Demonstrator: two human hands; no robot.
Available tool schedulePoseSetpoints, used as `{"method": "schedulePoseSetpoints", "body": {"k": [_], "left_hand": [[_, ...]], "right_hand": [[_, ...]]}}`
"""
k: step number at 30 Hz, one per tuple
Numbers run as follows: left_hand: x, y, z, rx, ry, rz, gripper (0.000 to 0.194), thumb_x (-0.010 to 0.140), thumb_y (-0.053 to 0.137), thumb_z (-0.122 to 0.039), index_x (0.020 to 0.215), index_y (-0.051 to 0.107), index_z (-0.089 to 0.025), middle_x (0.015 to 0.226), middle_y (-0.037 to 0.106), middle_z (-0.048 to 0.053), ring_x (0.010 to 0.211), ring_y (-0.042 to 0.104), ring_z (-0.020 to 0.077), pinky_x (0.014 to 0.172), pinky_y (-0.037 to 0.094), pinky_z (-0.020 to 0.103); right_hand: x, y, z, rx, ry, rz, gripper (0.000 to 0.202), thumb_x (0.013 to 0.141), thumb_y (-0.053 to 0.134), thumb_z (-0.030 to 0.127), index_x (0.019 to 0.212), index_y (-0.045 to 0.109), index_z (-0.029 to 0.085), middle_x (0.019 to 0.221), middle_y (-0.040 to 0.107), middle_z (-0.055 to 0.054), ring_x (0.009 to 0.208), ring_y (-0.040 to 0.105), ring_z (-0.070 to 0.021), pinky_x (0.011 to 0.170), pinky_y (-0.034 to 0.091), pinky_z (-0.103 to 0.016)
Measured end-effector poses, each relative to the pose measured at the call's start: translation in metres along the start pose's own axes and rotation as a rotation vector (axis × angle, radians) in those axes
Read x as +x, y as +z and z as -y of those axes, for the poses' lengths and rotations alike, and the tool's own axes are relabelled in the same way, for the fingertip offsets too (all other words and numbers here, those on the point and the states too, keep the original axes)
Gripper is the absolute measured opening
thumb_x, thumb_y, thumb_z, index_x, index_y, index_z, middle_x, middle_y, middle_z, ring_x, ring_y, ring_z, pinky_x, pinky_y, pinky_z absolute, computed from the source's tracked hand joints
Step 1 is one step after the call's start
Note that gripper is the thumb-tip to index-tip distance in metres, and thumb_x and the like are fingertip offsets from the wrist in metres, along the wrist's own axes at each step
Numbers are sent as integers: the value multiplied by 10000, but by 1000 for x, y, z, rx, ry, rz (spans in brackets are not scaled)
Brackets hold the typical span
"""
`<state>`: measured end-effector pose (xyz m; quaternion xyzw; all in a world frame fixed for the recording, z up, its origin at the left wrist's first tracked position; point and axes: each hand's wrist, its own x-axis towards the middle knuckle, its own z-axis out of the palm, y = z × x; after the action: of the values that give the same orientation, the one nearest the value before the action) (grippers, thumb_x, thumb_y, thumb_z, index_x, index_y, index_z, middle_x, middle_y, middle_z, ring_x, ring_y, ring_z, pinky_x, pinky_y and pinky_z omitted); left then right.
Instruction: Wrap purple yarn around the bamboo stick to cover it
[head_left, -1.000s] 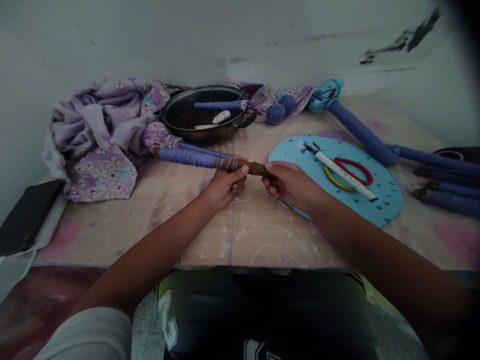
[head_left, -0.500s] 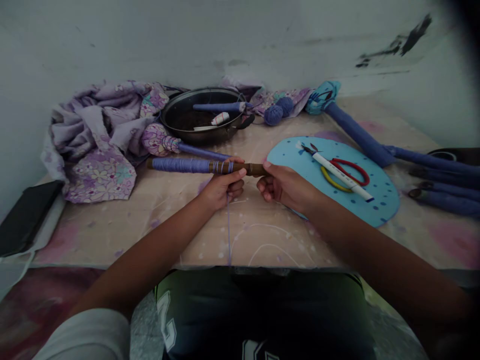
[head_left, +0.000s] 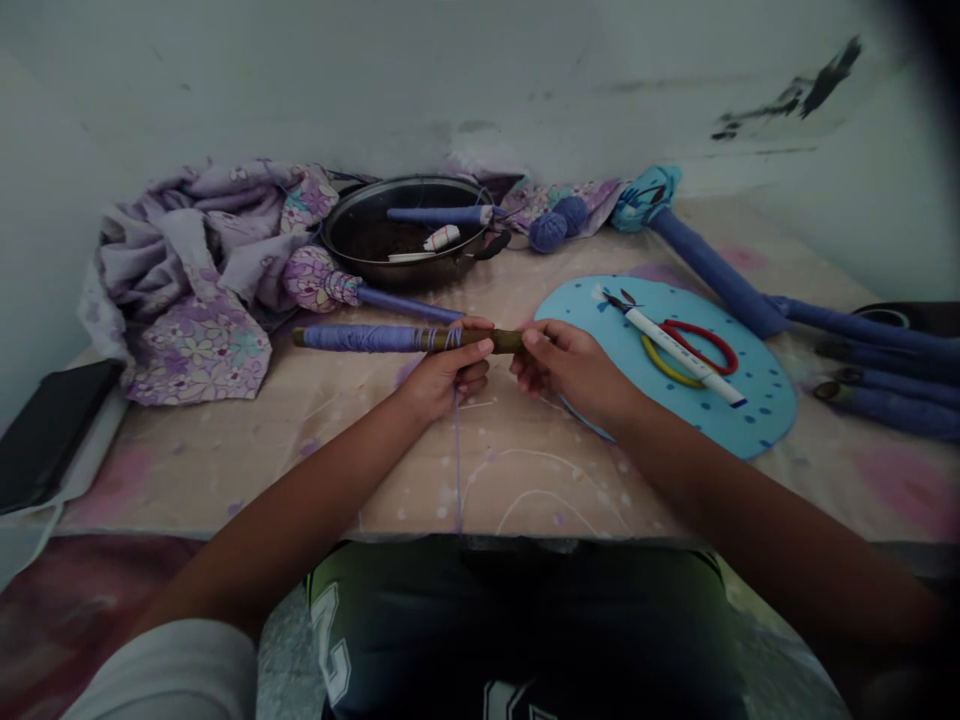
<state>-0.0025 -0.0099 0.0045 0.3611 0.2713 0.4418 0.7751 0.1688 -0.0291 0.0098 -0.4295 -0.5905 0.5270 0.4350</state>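
A brown stick (head_left: 510, 342), held level above the table, has purple yarn (head_left: 364, 338) wound closely over its left half, with a few spaced turns nearer the middle. My left hand (head_left: 454, 375) is closed round the stick by those loose turns, thumb along the front. At its right end my right hand (head_left: 559, 362) pinches the stick between thumb and fingers. From under my left hand a strand of yarn (head_left: 458, 460) hangs straight down past the table's front edge. Where the strand ends is hidden.
Behind are a black pan (head_left: 409, 265), balls of yarn (head_left: 548, 231) and floral cloth (head_left: 202, 340). On the right lies a blue oval mat (head_left: 574, 300) with a white marker (head_left: 675, 350) and red and yellow rings. Several yarn-wrapped sticks (head_left: 900, 410) lie beyond. A black case (head_left: 56, 430) is at left.
The stick has turned a little about its length, and the wound yarn shows a different side. My right hand's fingers have shifted their grip at the end. My left hand stays in place.
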Motion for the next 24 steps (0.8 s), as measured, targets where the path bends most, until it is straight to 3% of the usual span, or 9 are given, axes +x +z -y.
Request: {"method": "schedulePoseSetpoints", "body": {"k": [2,6,8,10,14,17,19,21,24], "left_hand": [[1,-1,0,-7,-12,-13,337,585,761,-183,858,564,-209,506,390,-107,349,226,2,351,164,139],[1,-2,-2,-84,-64,-6,351,562,754,-182,872,590,-185,504,378,-102,368,243,11,359,192,143],[0,-2,-2,-101,-74,-5,334,566,757,-202,852,584,-190,503,375,-102,365,245,14,358,193,144],[0,-2,-3,-90,-65,-15,305,575,756,-212,817,569,-199,505,373,-102,356,239,13,355,187,143],[0,-1,-3,4,-50,-2,295,565,752,-173,789,562,-190,494,380,-101,352,244,8,357,185,135],[1,2,-2,20,-29,-46,329,567,774,-209,829,577,-183,482,382,-103,351,243,6,356,176,132],[2,2,-1,-16,-14,-107,342,583,781,-264,845,580,-178,486,385,-102,349,241,3,353,158,131],[3,3,-1,-48,-20,-143,331,594,781,-287,830,576,-177,489,374,-102,347,240,1,350,145,133],[2,2,0,-62,-46,-115,318,586,786,-273,783,553,-180,484,345,-106,341,235,4,345,136,139]], "right_hand": [[0,0,-2,-117,-99,-27,260,848,522,451,925,476,207,735,588,-22,560,543,-136,483,428,-271],[1,-4,-6,-562,-625,-95,93,827,540,220,919,523,222,954,592,-82,841,572,-193,620,471,-320],[1,-6,-6,-638,-717,-72,83,828,534,207,909,536,222,1004,581,-96,904,564,-206,634,476,-325],[0,-6,-4,-542,-623,-71,166,821,578,301,961,527,229,1015,578,-87,907,569,-203,613,480,-304],[-2,-3,2,-66,-78,1,428,864,376,604,1019,471,217,733,574,-16,584,571,-141,444,421,-237],[-2,-1,4,2,111,84,403,909,268,555,900,461,202,575,524,18,421,475,-115,382,356,-228],[-2,0,4,-196,-33,32,244,903,378,431,879,466,205,664,579,-15,515,530,-133,453,411,-251],[-4,2,3,-505,-299,-61,112,865,462,313,876,502,208,821,622,-68,699,586,-181,599,470,-317],[-5,2,2,-810,-588,-152,68,840,477,216,843,545,213,968,617,-116,888,579,-241,768,464,-411]]}}
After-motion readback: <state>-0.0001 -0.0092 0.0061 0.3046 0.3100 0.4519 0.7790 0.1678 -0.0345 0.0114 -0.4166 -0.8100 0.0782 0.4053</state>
